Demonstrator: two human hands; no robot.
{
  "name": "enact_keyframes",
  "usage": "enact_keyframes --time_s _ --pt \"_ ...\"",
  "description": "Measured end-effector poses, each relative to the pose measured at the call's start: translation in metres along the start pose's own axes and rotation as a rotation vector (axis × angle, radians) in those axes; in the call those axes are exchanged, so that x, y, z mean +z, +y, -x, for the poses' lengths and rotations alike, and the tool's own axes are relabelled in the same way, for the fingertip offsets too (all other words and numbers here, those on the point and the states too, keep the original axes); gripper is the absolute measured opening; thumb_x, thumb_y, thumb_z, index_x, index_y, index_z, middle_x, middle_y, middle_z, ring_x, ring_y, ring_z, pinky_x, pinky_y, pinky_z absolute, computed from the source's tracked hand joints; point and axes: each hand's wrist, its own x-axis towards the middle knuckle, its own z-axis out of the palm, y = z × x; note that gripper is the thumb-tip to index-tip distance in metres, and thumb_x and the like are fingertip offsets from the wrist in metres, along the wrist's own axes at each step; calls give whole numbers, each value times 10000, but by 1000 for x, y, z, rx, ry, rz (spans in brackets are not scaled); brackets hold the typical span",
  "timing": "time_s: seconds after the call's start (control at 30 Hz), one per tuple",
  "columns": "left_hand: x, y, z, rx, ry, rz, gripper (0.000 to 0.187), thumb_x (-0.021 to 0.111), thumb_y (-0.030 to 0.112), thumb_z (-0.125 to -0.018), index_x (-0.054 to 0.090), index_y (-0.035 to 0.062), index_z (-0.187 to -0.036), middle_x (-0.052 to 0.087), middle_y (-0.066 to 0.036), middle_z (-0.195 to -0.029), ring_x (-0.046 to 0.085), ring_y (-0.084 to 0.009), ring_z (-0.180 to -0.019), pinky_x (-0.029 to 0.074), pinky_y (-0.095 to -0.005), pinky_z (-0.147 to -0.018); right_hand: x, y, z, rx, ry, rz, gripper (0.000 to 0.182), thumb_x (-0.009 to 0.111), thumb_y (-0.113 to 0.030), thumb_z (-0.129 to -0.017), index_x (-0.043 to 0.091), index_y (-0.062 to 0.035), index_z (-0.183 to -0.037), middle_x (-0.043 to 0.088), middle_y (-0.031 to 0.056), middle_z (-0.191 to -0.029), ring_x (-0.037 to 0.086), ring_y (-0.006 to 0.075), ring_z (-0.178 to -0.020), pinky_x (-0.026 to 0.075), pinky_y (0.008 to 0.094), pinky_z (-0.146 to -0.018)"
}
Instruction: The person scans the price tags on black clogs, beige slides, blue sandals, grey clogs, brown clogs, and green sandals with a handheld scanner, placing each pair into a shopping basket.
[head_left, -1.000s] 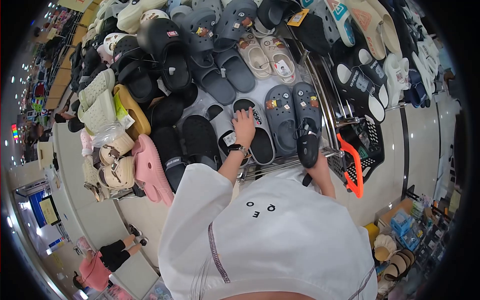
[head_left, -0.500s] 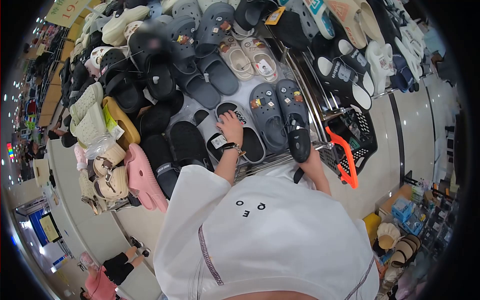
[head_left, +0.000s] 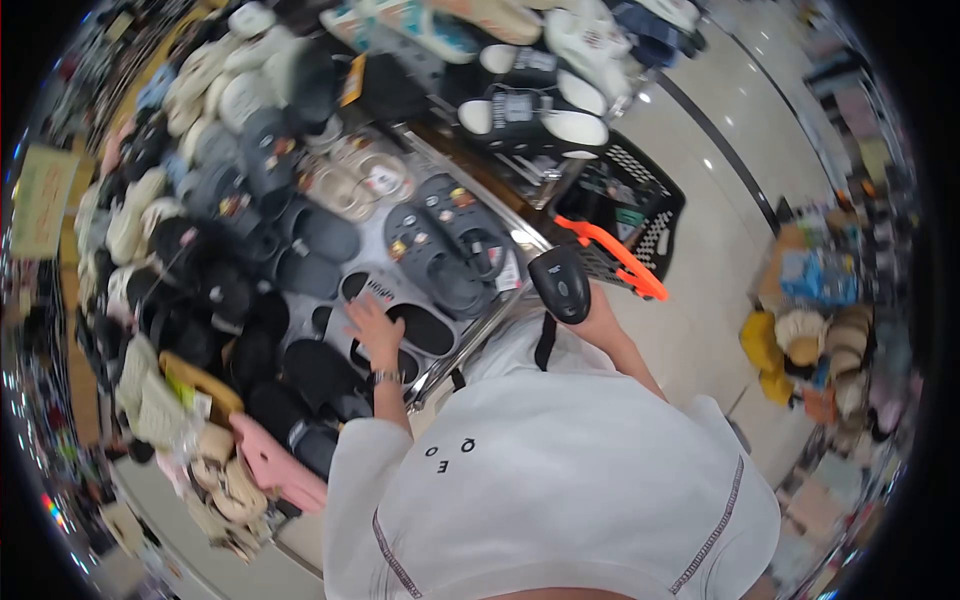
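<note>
My left hand [head_left: 375, 330] lies with its fingers spread on a pair of light grey slides with black insoles [head_left: 430, 331]. To the right, beyond the metal rail [head_left: 478, 335], my right hand [head_left: 600, 322] grips what looks like a black barcode scanner [head_left: 560, 285]; its fingers are partly hidden behind it. Between the hands and a little farther off sit dark grey clogs [head_left: 425, 255] with small charms and a white tag [head_left: 508, 273]. Black slides [head_left: 322, 372] lie just left of my left hand.
Piled clogs and slides cover the display rack, with pink slides [head_left: 275, 465] at its near left. A black basket [head_left: 650, 190] with an orange handle [head_left: 625, 262] stands beyond the rail on the right. Hats [head_left: 800, 335] and other goods line the far right.
The view has turned, so the rack now appears tilted and farther left. The scanner has come away from the dark grey clogs to the right of the rail. My left hand's fingers have spread.
</note>
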Motion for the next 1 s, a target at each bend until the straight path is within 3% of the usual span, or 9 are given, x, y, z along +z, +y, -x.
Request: enact_keyframes --time_s 0.1,0.23,0.4,0.6,0.67,0.73,0.87,0.97,1.0 --pt "-15 24 17 58 26 238 646 639 258 -712 354 40 -1249 260 -204 -1328 156 -375 -1277 181 -601 -970 -13 11 16 -44 127 -48 341 665 -84 -638 530 -3 -941 594 116 -785 567 203 -721 441 300 -685" --pt "-42 85 34 319 206 446 515 597 148 -721 400 -14 -1169 371 -211 -1218 285 -390 -1186 233 -466 -991 -33 22 39 32 208 -69 319 657 -75 -644 536 5 -928 598 117 -780 571 200 -717 443 294 -679" --pt "-65 201 32 770 113 624 423 581 91 -731 442 -8 -1118 429 -191 -1136 381 -357 -1093 292 -430 -944 -72 42 66 185 348 -40 289 647 -72 -659 543 15 -914 616 133 -795 597 202 -728 452 289 -679" --pt "-67 320 16 1031 -113 707 339 573 93 -736 483 -1 -1049 498 -171 -1034 466 -336 -1001 376 -399 -860 -130 65 87 272 443 -28 285 660 -58 -627 552 15 -880 619 118 -752 584 176 -685 450 283 -648" --pt "-58 355 7 1011 -251 672 336 575 140 -749 489 4 -1043 509 -176 -1028 473 -345 -995 387 -386 -853 -149 75 91 313 485 -61 269 669 -42 -600 559 15 -839 613 99 -716 563 149 -654 443 277 -628" --pt "-33 388 -5 972 -558 508 355 572 211 -758 503 11 -1042 514 -186 -1040 478 -351 -1000 399 -393 -852 -170 89 96 349 548 -58 266 667 -38 -592 561 15 -829 614 106 -720 573 165 -648 447 284 -622" --pt "59 443 -50 997 -776 284 463 602 314 -737 502 16 -1077 516 -190 -1058 478 -341 -1027 406 -396 -858 -201 127 110 367 631 -58 224 669 -38 -585 582 5 -787 614 109 -702 585 181 -637 453 295 -606" --pt "111 480 -81 675 -976 117 652 681 380 -662 451 19 -1154 475 -192 -1135 458 -330 -1088 401 -382 -895 -216 155 127 433 718 -56 205 683 -46 -600 586 6 -773 608 98 -670 574 166 -598 450 291 -575" --pt "117 488 -83 677 -979 99 652 681 380 -662 451 19 -1154 475 -192 -1135 458 -330 -1088 401 -382 -895 -218 166 135 480 760 -14 194 684 -46 -611 586 7 -770 601 90 -650 568 157 -569 446 289 -547"
